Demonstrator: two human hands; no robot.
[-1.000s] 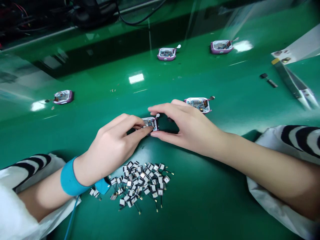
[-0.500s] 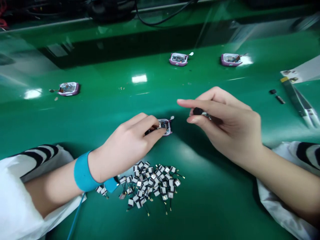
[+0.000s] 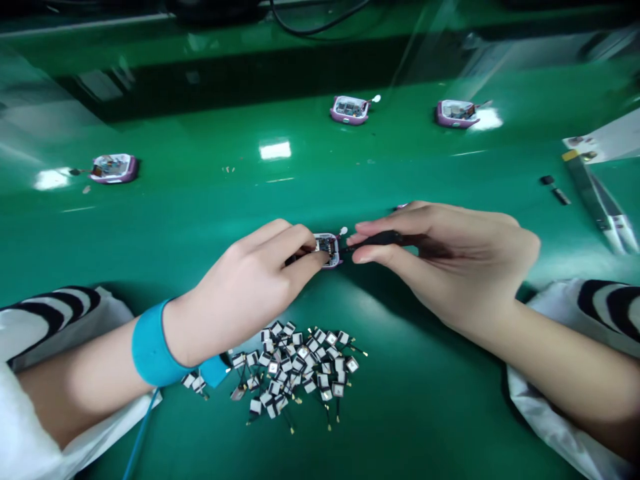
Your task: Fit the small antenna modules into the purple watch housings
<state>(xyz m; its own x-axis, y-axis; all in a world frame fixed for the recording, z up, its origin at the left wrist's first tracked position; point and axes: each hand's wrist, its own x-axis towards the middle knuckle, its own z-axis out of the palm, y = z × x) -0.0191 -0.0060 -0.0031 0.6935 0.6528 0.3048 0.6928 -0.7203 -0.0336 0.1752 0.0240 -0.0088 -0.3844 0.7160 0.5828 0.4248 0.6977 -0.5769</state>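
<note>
My left hand [image 3: 250,273] is closed on a small purple-and-white watch case [image 3: 329,248], holding it flat on the bench. A circuit board shows inside the case, and a wire with a round white tip [image 3: 343,231] sticks out at its upper right. Part of the case is hidden under my fingers. In my right hand [image 3: 450,260] a slim black pointed tool [image 3: 385,239] is pinched between thumb and fingers. Its tip points left at the right edge of the case; whether it touches, I cannot tell.
Several small square white-and-black parts with cables [image 3: 300,367] lie piled in front. Three similar cases sit farther back, including one purple case [image 3: 114,169] at left. Metal tweezers [image 3: 600,200] and a small black part [image 3: 555,190] lie right. A blue wristband [image 3: 157,343] trails a cord.
My right hand has moved left and turned, bringing the black tool from clear of the watch case to its right edge. My left hand keeps its hold. The view has shifted slightly.
</note>
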